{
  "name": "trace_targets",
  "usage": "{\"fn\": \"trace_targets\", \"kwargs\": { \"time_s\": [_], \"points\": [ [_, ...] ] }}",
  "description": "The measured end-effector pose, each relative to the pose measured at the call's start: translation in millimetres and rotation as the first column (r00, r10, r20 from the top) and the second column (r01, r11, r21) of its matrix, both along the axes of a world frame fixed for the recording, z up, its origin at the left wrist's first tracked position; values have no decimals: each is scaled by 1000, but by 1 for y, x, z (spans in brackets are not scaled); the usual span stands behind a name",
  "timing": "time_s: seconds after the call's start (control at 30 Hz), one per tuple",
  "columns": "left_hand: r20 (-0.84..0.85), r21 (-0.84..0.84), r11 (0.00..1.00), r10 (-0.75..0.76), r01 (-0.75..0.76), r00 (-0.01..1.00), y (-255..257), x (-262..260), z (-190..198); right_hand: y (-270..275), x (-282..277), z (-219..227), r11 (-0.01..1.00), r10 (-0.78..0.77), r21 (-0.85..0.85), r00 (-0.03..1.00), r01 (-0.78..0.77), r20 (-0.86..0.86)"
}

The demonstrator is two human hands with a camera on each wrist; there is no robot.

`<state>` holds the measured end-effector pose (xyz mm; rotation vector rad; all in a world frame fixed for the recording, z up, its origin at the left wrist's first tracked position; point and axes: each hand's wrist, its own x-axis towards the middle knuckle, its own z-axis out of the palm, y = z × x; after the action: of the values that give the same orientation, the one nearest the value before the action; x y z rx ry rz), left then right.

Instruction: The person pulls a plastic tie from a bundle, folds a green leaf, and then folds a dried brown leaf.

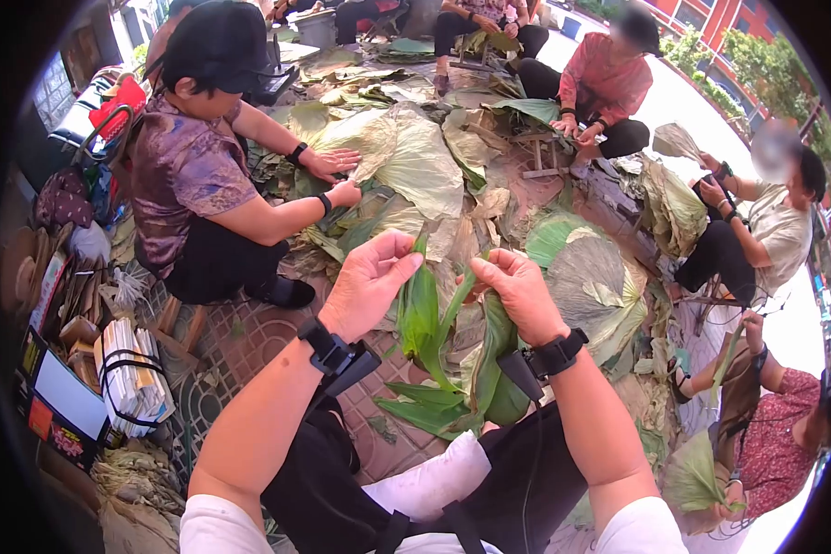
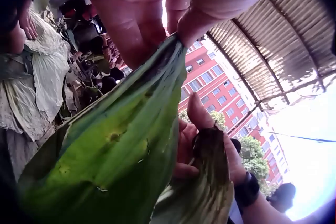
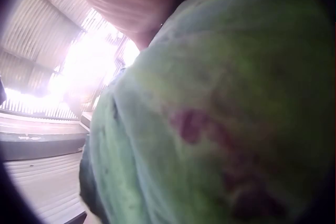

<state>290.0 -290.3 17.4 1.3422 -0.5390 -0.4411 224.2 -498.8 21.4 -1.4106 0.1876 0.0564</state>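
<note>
Between thumb and fingers my left hand [image 1: 376,282] pinches the gathered tip of a large green leaf [image 1: 419,312]. That leaf [image 2: 121,145] hangs folded below the fingers in the left wrist view, with a few brown spots. Level with it, my right hand [image 1: 519,295] pinches a folded leaf part [image 1: 495,346] that droops toward the lap. I cannot tell whether both hands hold one leaf or two. Close up in the right wrist view, green leaf surface [image 3: 220,103] with dark purple blotches fills most of the picture. More green leaf [image 1: 425,411] lies lower, between the knees.
Large dried leaves [image 1: 425,166] are heaped on the brick paving ahead. A squatting person [image 1: 198,175] at left presses leaves flat; others sit around the heap at right and back. Tied paper bundles [image 1: 134,377] stand at left. A white cloth [image 1: 434,480] lies across the lap.
</note>
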Motion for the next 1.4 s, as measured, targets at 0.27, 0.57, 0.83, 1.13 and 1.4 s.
{"fn": "trace_targets", "kwargs": {
  "time_s": [0.27, 0.57, 0.83, 1.13, 1.4],
  "points": [
    [-95, -33, 994, 104, -108, 990, 6, 1, 11, 19, -7, -11, 948, 252, -183, 966, -258, -56],
    [-12, 14, 995, -100, 100, 995, 6, 8, -10, 11, -2, -13, 968, 139, -218, 989, -126, 41],
    [32, -158, 982, 108, -102, 994, 16, 14, 7, -19, 2, -34, 953, -19, -301, 1000, 15, -10],
    [-84, -163, 861, 474, -481, 877, 80, 38, 20, -112, -23, -86, 590, -321, -774, 946, 231, 38],
    [-4, -78, 769, 636, -634, 772, 130, 41, 9, -148, -67, -89, 372, -376, -901, 923, 225, 76]
  ]
}}
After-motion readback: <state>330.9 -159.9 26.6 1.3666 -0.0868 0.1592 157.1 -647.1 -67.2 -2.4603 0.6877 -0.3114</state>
